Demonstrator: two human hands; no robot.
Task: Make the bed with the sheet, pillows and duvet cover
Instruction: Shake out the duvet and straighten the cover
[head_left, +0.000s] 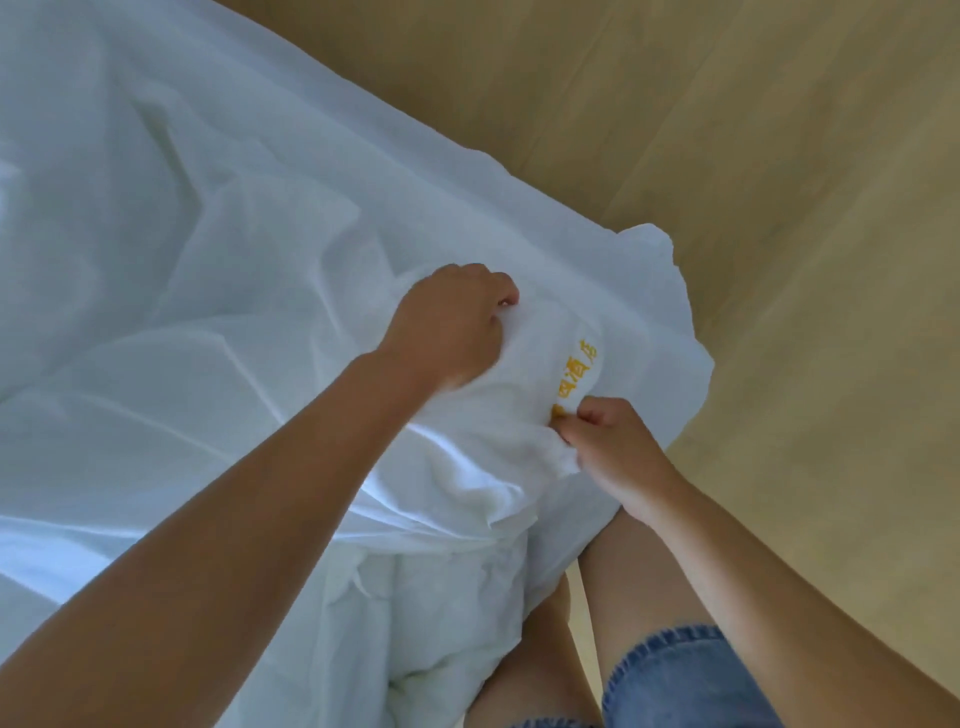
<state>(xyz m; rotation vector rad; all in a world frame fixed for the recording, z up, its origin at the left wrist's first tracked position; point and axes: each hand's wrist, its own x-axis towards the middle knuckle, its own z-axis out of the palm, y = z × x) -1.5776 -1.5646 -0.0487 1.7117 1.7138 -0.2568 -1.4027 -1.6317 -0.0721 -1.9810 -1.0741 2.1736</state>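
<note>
I am working at the near corner of the bed, which is lying under a thin, wrinkled white sheet (156, 208). On that corner I am handling a bunched fold of thicker white cloth (467, 467), which I judge to be the duvet cover. My left hand (452, 325) is gripping the fold from above, fingers curled down into the fabric. My right hand (610, 449) is pinching its near edge between thumb and fingertips, just beside a line of yellow embroidered characters (576, 371). In my judgement, the two grips are spreading the marked corner so that I can find the cover's orientation before laying it out. The last two characters are reading as "酒店". The ones nearer my right hand are creased and partly hidden, so I am not reading them. More white bedding is hanging off the bed edge against my bare legs and blue denim shorts (680, 680). The tan wooden floor (779, 208) is showing beyond the corner. No pillows are showing in this view.
</note>
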